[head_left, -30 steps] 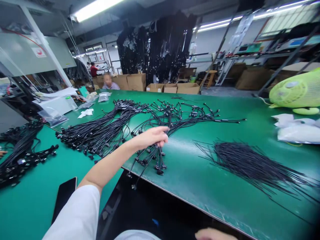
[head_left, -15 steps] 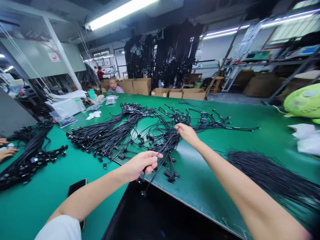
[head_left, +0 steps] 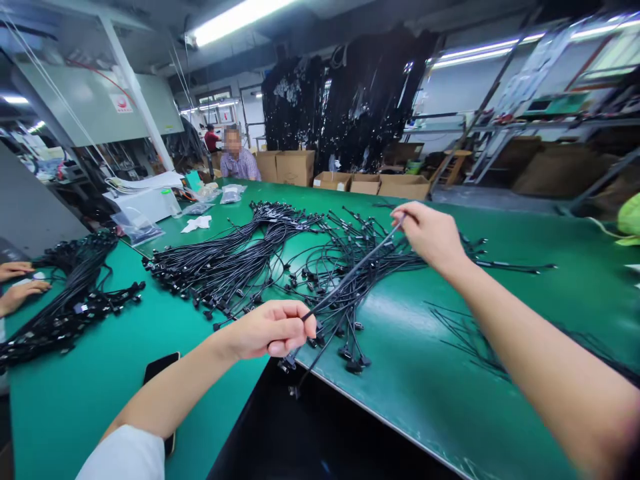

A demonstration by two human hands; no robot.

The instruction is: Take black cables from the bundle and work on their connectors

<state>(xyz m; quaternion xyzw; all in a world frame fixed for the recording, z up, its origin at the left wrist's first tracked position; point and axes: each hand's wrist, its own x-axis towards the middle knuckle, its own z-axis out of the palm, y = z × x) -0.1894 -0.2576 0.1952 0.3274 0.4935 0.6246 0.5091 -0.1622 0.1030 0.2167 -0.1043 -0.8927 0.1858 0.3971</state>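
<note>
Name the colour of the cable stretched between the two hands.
The cable is black to dark grey, best seen in the head view.

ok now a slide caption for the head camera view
Two bare hands, left and right, hold a black cable taut above a green table

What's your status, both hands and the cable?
Left hand closed on cable. Right hand pinching it farther up, span fairly straight between them. Loose cable pile close beneath, could snag.
</note>
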